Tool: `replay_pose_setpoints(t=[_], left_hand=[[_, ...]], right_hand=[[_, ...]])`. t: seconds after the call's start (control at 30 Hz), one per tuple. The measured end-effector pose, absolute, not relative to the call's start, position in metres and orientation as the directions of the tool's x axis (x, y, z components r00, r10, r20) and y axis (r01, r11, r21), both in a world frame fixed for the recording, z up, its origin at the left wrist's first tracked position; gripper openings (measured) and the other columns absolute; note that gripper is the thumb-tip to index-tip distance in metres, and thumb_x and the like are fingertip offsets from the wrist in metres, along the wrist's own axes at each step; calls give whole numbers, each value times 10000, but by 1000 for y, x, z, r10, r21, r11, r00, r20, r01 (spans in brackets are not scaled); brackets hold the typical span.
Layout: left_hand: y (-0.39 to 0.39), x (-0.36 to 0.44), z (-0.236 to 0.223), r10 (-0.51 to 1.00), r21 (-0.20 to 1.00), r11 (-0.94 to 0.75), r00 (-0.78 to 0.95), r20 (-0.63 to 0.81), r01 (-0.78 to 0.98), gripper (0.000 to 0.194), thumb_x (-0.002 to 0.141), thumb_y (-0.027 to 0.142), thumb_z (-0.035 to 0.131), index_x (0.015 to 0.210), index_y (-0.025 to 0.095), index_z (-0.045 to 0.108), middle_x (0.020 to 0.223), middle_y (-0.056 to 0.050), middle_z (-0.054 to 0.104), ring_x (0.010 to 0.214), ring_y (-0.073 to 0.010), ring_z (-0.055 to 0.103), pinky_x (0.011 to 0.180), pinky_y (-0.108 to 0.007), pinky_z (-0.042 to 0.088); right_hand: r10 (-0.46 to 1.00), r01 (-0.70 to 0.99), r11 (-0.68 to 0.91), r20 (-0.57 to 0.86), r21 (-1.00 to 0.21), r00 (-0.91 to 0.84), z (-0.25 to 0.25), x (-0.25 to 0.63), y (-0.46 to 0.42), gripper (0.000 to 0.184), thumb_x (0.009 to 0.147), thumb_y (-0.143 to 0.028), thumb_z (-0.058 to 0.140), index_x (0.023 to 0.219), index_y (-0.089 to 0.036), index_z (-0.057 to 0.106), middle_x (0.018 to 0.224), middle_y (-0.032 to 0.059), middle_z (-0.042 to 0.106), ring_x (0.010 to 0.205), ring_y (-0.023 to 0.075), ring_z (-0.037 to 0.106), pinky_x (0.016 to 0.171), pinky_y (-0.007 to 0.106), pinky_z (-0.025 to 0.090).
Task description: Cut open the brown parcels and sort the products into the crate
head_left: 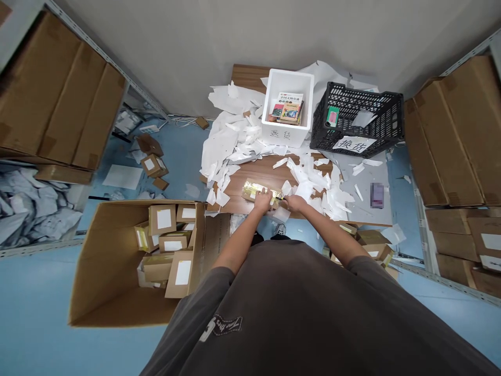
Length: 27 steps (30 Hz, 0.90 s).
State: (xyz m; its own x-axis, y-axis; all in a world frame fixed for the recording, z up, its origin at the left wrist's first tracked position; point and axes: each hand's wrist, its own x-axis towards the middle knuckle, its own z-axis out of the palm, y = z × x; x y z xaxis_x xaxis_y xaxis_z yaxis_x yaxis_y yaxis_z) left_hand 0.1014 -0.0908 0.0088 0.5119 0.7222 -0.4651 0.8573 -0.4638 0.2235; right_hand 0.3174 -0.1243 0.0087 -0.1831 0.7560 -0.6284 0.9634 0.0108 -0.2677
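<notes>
A small cardboard box (250,190) wrapped in shiny yellowish tape lies near the front edge of the wooden table. My left hand (263,200) grips its near side, fingers bent over the top. Just to the right, my right hand (295,202) is closed around a slim dark tool (280,198) that looks like a box cutter. Its tip points left and meets the right end of the box; the blade itself is too small to make out. Torn white paper scraps (307,177) lie beyond and beside my right hand.
At the back of the table (256,172) stand a white bin (287,134) with books and a black crate (357,119). A large open carton (117,261) with several small boxes is at my left. Stacked cartons (450,141) flank the right; more boxes (371,241) lie below there.
</notes>
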Motion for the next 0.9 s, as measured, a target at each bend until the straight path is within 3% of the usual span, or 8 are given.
replay_pose_setpoints(t=[0.17, 0.27, 0.43, 0.63, 0.8, 0.9], left_hand=[[-92, 98, 10, 732, 251, -445, 510, -451, 860, 1044, 766, 373, 911, 1629, 86, 398, 1589, -301, 549, 1605, -423, 347, 1246, -524, 293], [-93, 97, 13, 735, 236, -451, 509, -449, 861, 1069, 751, 378, 929, 1631, 87, 398, 1586, -307, 550, 1591, -425, 378, 1235, -513, 303], [-91, 97, 20, 737, 200, -459, 496, -458, 866, 1033, 786, 352, 921, 1650, 119, 405, 1517, -285, 624, 1591, -423, 410, 1226, -499, 324], [-93, 94, 22, 729, 199, -472, 507, -461, 859, 985, 807, 362, 915, 1638, 140, 434, 1591, -264, 570, 1628, -409, 354, 1261, -496, 314], [-80, 78, 20, 766, 311, -438, 531, -362, 844, 815, 952, 458, 788, 1656, 272, 424, 1595, -150, 600, 1507, -323, 530, 1227, -434, 397], [-65, 69, 12, 798, 268, -424, 497, -341, 865, 843, 930, 512, 809, 1658, 292, 446, 1700, -160, 479, 1611, -357, 379, 1290, -495, 332]], right_hand=[[751, 942, -22, -628, -334, -205, 7, 315, -120, 323, 1108, -414, 562, 1173, -167, 760, 1154, 199, 794, 1069, 345, 742, 869, 353, 500], [742, 901, -91, -632, -424, -222, 5, 318, -118, 274, 1085, -406, 614, 1027, -187, 768, 1084, 157, 803, 1021, 313, 740, 858, 317, 488], [724, 789, -228, -641, -570, -254, -1, 322, -126, 345, 1055, -458, 636, 825, -211, 708, 914, 97, 783, 907, 267, 710, 830, 290, 497], [704, 691, -363, -669, -626, -236, -5, 321, -154, 411, 1073, -512, 574, 795, -220, 655, 747, 42, 715, 752, 231, 672, 800, 306, 515], [725, 610, -460, -669, -646, -162, -1, 322, -177, 430, 1065, -570, 572, 817, -225, 638, 695, 24, 673, 663, 211, 634, 750, 312, 519], [752, 574, -502, -654, -647, -79, 1, 319, -189, 481, 1077, -630, 521, 877, -220, 670, 768, 42, 714, 730, 224, 662, 779, 319, 532]])
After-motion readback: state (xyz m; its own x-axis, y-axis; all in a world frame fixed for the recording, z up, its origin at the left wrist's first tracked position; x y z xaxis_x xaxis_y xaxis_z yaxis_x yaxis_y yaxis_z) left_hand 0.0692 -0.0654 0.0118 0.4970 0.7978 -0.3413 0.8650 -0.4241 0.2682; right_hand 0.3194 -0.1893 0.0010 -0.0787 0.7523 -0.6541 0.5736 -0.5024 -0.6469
